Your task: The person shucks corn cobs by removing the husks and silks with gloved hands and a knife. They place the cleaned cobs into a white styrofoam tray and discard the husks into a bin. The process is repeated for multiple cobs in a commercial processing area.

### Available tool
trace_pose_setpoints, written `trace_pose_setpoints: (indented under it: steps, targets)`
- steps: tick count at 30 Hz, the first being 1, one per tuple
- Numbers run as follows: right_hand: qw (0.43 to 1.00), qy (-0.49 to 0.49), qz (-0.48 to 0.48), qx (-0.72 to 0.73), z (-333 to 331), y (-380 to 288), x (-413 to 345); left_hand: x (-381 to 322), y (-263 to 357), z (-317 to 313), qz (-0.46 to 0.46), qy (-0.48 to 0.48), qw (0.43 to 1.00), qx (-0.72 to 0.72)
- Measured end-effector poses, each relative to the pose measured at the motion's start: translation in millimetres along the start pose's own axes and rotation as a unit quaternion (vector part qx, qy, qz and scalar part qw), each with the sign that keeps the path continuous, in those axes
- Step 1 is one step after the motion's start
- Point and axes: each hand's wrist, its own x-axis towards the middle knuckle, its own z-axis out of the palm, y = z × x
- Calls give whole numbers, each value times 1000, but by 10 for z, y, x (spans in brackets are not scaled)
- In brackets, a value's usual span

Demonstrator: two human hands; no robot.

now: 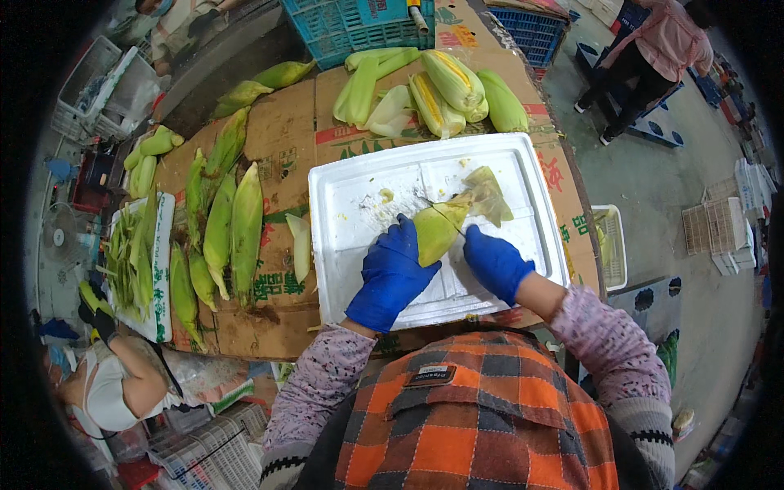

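On a white foam box lid [343,184] lies an ear of corn in its green husk [433,236], with loose, dull husk leaves [490,193] at its far end. My left hand [398,269], in a blue glove, grips the ear's near, rounded end. A thin dark blade [457,229] reaches from my right hand [497,263], also blue-gloved, to the cut line across the husk; the handle is hidden in my fist. Small husk scraps and yellow bits lie on the lid, which has a worn, scored patch beyond my left hand.
Cardboard covers the table [288,135]. Several unhusked ears [246,233] lie at left, beside a foam lid of trimmed husks [160,269]. Partly husked ears [450,86] and a turquoise crate [361,30] stand beyond. A co-worker [116,380] is at lower left; another person [664,49] stands at upper right.
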Motion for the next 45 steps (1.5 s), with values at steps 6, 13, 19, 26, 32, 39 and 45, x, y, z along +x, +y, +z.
trace_pose_setpoints:
  steps: [6,13,19,26,32,39,45]
  targets:
    - [994,-74,81,0,55,55,-21,25,-40,-31,14,18,998,-61]
    - [997,-39,49,33,88,19,117,-130,-115,-64,58,32,993,-98]
    - [998,-20,61,-3,173,100,130,-331,28,-308,103,125,873,-460]
    - [999,12,39,14,115,96,68,-582,-234,-1299,69,360,762,-535]
    - [976,144,-20,162,-4,56,-209,-486,-157,-1026,116,328,829,-438]
    - [657,-129,-144,729,-277,-324,-300,-280,360,-597,288,261,854,-346]
    - [510,-76,-40,856,-375,-444,-248,-607,308,-634,281,156,910,-261]
